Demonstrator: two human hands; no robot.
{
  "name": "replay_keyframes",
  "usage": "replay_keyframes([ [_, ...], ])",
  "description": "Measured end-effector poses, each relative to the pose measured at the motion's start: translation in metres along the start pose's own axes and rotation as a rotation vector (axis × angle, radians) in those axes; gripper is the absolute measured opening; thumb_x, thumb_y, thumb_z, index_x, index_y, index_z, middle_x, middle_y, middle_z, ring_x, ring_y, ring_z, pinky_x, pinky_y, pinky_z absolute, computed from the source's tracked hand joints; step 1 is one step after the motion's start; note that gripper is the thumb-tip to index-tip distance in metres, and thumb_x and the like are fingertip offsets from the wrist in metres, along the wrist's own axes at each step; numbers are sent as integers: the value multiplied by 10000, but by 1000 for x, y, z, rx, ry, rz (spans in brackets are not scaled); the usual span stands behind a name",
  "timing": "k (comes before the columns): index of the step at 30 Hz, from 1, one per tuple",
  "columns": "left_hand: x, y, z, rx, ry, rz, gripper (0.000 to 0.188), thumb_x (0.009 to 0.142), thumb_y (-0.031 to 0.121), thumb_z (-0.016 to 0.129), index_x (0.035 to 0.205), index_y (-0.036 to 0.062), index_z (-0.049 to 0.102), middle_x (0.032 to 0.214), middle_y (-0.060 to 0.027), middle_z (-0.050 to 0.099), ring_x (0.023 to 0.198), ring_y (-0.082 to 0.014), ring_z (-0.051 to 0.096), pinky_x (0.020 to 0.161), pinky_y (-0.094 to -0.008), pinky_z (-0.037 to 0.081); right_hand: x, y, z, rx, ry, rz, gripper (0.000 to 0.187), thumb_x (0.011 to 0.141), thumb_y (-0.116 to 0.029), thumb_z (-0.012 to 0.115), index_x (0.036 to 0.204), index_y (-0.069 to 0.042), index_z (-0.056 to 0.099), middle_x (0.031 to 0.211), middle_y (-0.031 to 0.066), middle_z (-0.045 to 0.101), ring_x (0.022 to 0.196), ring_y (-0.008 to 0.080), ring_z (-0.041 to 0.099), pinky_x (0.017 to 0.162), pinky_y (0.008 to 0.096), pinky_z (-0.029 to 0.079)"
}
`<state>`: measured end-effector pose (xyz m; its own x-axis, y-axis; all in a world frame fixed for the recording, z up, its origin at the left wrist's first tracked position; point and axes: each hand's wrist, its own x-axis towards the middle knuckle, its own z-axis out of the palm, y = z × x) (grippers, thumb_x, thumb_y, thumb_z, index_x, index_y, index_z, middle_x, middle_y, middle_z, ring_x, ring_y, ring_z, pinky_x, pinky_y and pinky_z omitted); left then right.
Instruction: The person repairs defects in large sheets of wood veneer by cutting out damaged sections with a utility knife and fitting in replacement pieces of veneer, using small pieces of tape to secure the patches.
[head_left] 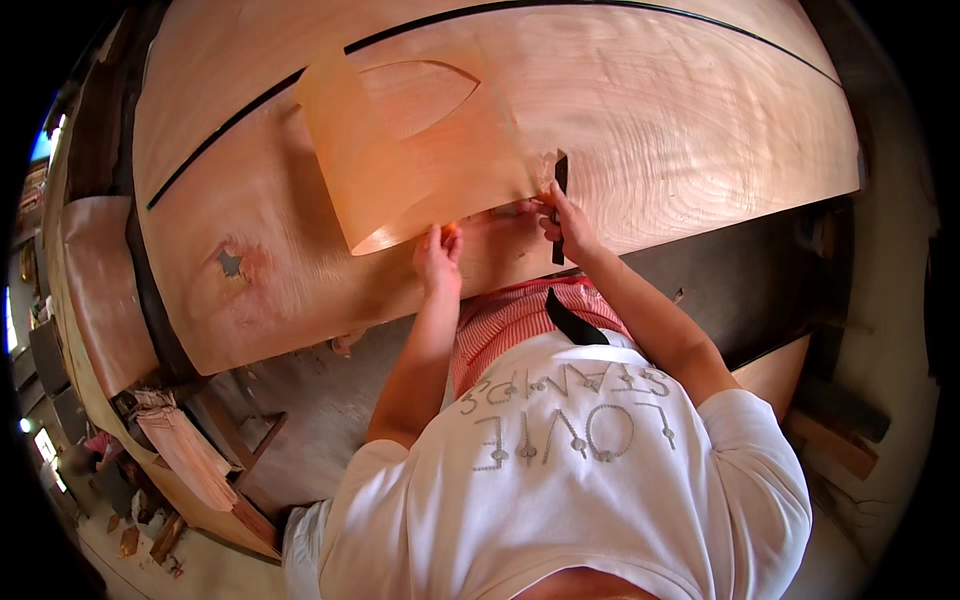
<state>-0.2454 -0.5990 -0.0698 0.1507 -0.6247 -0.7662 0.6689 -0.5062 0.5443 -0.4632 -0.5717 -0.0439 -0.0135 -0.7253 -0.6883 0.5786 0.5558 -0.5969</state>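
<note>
A thin, orange-tinted wood veneer piece (410, 165) stands curled above a broad pale wood veneer sheet (680, 130). At its near edge, the closed fingers of my left hand (438, 262) pinch the piece. My right hand (574, 225) is closed around a narrow, flat black blade-like tool (560, 175), held upright beside the piece's right corner. Whether those fingers also touch the corner is hidden. On the broad sheet, a pointed leaf-shaped outline shows behind the curled piece.
A long black line (230, 135) curves across the broad sheet, partly covered by the curled piece. Left of my hands, the sheet has a ragged hole (229, 263). Bundled veneer strips (185, 450) lie at the lower left, with wood scraps (168, 538) on the floor.
</note>
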Motion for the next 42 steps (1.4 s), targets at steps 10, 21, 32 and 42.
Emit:
replay_keyframes([
  [10,-61,59,34,1205,-515,663,402,775,314,626,1001,-10,549,984,-156,585,786,-197,598,626,-288,494,14,-56,21,-431,104,-288,182,798,-209,548,806,-59,651,652,-5,584,474,40,405,426,191,311],
  [21,-12,44,-2,2047,-579,1228,886,638,458,687,1311,36,295,1375,-208,214,1289,-321,200,1031,-478,166,17,-26,-20,-143,349,-262,207,881,-220,483,1007,-93,587,895,29,602,564,55,462,451,185,325],
  [32,-6,42,-25,2028,-633,1379,504,743,54,448,1241,-2,394,1339,-180,301,1268,-295,267,1032,-512,161,31,-53,1,-307,94,-219,243,886,-239,478,1044,-117,617,781,-11,531,600,62,451,488,188,348],
  [42,1,51,-37,1880,-305,1438,441,776,54,441,1215,15,442,1316,-146,361,1201,-287,367,1003,-492,229,-3,-102,83,-688,-77,-535,288,908,-261,458,1100,-89,587,645,-32,453,554,52,389,491,202,325],
])
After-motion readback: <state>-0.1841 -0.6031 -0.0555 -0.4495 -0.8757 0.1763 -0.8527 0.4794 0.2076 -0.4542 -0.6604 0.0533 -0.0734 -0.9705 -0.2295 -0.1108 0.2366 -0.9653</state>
